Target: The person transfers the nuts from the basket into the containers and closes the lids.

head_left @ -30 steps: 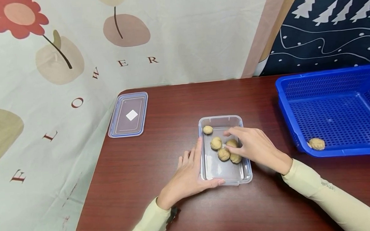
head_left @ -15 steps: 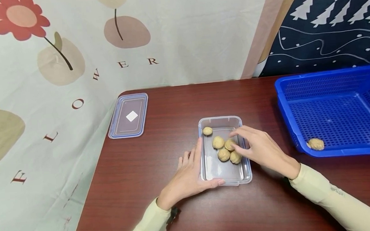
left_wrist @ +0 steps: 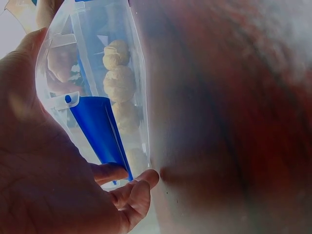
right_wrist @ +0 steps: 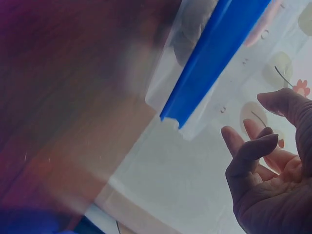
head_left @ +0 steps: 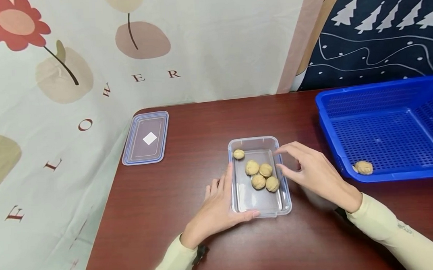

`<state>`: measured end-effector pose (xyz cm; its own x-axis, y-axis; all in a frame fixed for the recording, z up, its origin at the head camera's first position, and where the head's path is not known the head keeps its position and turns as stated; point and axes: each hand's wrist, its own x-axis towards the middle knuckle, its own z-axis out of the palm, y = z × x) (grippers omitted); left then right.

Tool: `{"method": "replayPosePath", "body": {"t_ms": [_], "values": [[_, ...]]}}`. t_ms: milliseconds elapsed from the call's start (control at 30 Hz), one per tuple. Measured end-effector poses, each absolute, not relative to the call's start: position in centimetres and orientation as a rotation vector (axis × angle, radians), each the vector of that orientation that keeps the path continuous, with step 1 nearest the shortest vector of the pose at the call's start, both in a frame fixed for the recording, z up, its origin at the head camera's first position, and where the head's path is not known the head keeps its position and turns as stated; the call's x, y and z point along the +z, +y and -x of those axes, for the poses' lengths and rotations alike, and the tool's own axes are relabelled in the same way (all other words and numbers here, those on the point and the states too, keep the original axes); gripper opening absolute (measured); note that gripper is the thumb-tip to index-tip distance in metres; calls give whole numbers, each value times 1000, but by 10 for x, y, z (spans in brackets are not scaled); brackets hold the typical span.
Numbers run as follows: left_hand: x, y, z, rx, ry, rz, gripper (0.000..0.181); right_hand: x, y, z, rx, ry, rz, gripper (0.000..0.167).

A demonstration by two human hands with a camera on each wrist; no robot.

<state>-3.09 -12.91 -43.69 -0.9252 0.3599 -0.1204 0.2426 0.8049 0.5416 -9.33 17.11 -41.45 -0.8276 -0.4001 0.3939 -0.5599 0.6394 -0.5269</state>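
In the head view a clear plastic food container (head_left: 260, 205) stands without its lid on the table. Several walnuts (head_left: 258, 181) lie inside, most clustered mid-floor. One walnut (head_left: 238, 154) sits apart in the far left corner. My left hand (head_left: 216, 209) rests against the container's near left corner, index finger along the left wall and thumb on the front rim. Its other fingertips touch by the blue latch (left_wrist: 100, 129) in the left wrist view. My right hand (head_left: 316, 173) hovers at the right wall, thumb and index spread, holding nothing.
A blue perforated basket (head_left: 389, 176) stands at the right, with one walnut (head_left: 364, 167) in its near left corner. The container's lid (head_left: 144, 148), bearing a white square, lies at the back left of the brown table (head_left: 188, 160). A printed cloth (head_left: 213, 50) hangs behind.
My right hand has drawn back to the right from over the walnuts to the container's right wall. The walnuts beneath it shifted slightly and now show fully. My left hand stays in place.
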Motion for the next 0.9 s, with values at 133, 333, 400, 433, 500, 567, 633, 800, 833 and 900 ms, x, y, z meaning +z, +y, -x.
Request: {"method": "replayPosePath", "body": {"t_ms": [133, 333, 400, 433, 500, 567, 633, 800, 833, 900], "values": [[-434, -129, 29, 783, 2777, -467, 146, -409, 178, 92, 966, -2626, -727, 35], [-430, -129, 28, 768, 2767, -457, 145, -403, 188, 92, 912, -2603, -647, 39], [-429, -128, 29, 772, 2761, -460, 145, -400, 193, 92, 890, -2596, -617, 39], [-429, -128, 29, 773, 2759, -463, 145, -399, 195, 93, 883, -2592, -604, 40], [-429, -128, 30, 780, 2755, -466, 145, -398, 200, 94, 866, -2581, -579, 40], [-429, -129, 31, 785, 2749, -466, 145, -396, 204, 94, 853, -2573, -553, 41], [-428, -129, 31, 785, 2747, -464, 145, -396, 209, 94, 842, -2566, -528, 41], [-428, -129, 31, 793, 2744, -458, 145, -396, 219, 94, 820, -2581, -460, 41], [-429, -129, 31, 796, 2745, -460, 144, -396, 221, 93, 816, -2586, -450, 41], [-429, -129, 31, 800, 2743, -462, 144, -396, 225, 92, 811, -2592, -436, 40]]}}
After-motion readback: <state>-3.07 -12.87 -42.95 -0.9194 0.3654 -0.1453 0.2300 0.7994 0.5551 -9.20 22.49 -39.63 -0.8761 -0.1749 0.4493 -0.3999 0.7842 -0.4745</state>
